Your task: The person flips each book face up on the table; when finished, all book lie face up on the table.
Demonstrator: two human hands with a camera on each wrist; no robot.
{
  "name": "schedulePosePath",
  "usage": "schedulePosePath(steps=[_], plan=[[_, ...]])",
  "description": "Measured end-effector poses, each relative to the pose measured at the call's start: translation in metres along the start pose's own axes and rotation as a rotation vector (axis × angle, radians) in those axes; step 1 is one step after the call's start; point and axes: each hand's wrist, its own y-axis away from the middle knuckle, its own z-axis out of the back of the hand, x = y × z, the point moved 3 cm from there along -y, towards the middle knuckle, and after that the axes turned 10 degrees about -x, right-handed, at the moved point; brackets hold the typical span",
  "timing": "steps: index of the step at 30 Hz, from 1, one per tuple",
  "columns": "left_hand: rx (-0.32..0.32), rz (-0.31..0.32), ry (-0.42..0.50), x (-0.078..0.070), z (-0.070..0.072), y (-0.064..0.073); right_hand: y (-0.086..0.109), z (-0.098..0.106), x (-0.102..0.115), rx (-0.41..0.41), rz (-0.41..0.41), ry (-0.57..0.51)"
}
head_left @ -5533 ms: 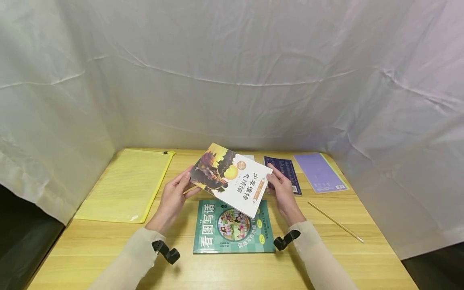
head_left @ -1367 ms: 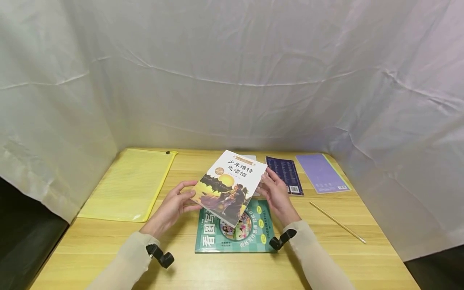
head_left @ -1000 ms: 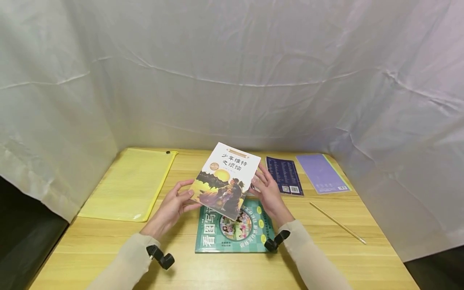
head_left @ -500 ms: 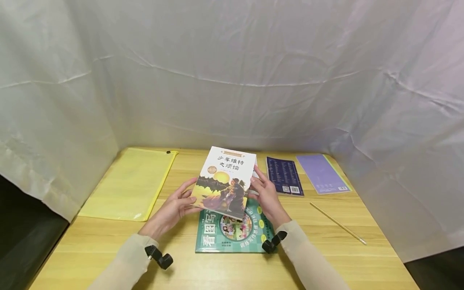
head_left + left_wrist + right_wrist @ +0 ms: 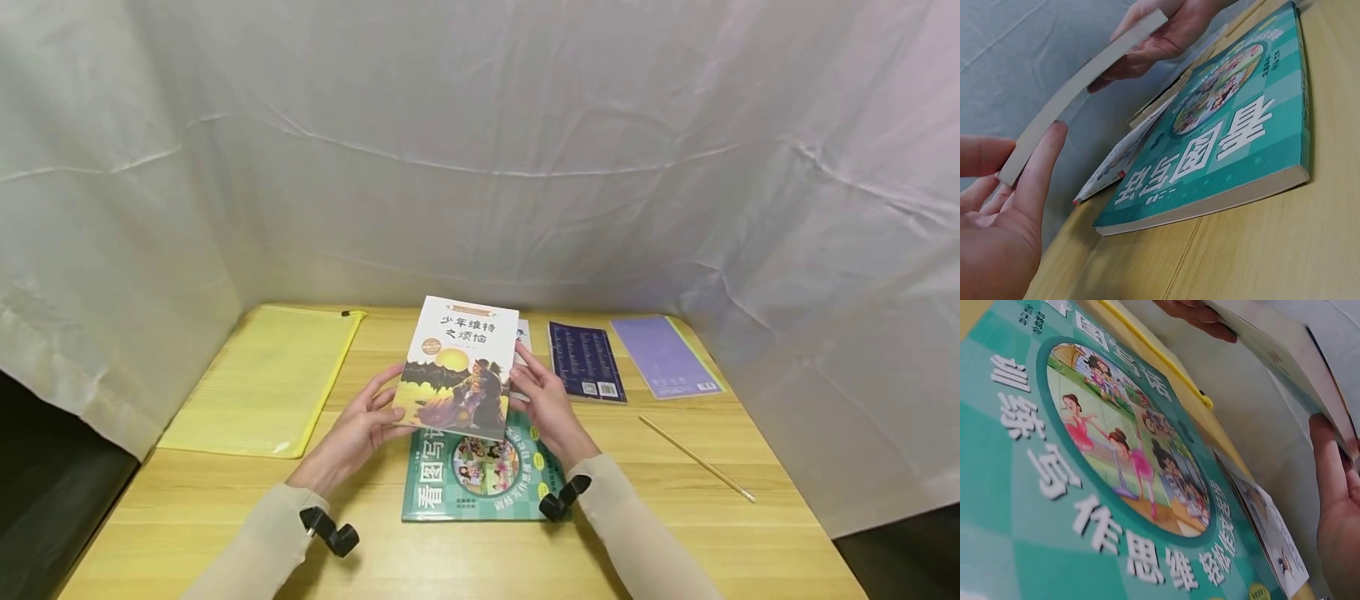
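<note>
Wood table (image 5: 450, 558); yellow pouch (image 5: 258, 383) at its 10 o'clock; green book (image 5: 486, 479) central; white book (image 5: 459, 367) lifted over green's 12 o'clock edge (cover up), left hand (image 5: 354, 435) pinching its 8 o'clock corner, right hand (image 5: 551, 412) its 3 o'clock edge; stick (image 5: 697, 460), table's 3 o'clock.

The held book (image 5: 459, 367) looks like smooth printed paper, the teal book (image 5: 487, 479) glossy. The yellow pouch (image 5: 258, 383) appears translucent plastic, the surface (image 5: 435, 562) smooth wood grain, the curtain (image 5: 480, 167) creased, faintly shiny cloth.
</note>
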Motion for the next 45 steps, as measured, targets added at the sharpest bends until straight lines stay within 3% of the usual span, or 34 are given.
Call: schedulePosePath(steps=[3, 7, 13, 19, 26, 34, 45], plan=[[-0.012, -0.017, -0.006, 0.000, 0.001, 0.000, 0.000, -0.005, -0.001, -0.018, -0.002, 0.021], [-0.046, -0.021, 0.000, -0.002, 0.004, -0.001, 0.001, -0.013, -0.002, 0.033, 0.023, 0.015], [-0.165, -0.015, -0.003, -0.007, 0.008, -0.006, 0.000, -0.029, -0.007, 0.121, 0.020, -0.054], [-0.253, 0.000, -0.035, -0.010, 0.018, -0.012, 0.000, -0.046, -0.013, 0.135, -0.020, 0.028], [-0.273, -0.007, -0.065, -0.012, 0.035, -0.019, -0.005, -0.068, -0.015, 0.073, -0.049, 0.019], [-0.348, -0.012, -0.094, -0.020, 0.055, -0.022, -0.011, -0.098, -0.021, 0.125, -0.097, -0.058], [-0.382, 0.034, -0.162, -0.012, 0.063, -0.029, -0.016, -0.106, -0.034, 0.097, -0.117, -0.026]])
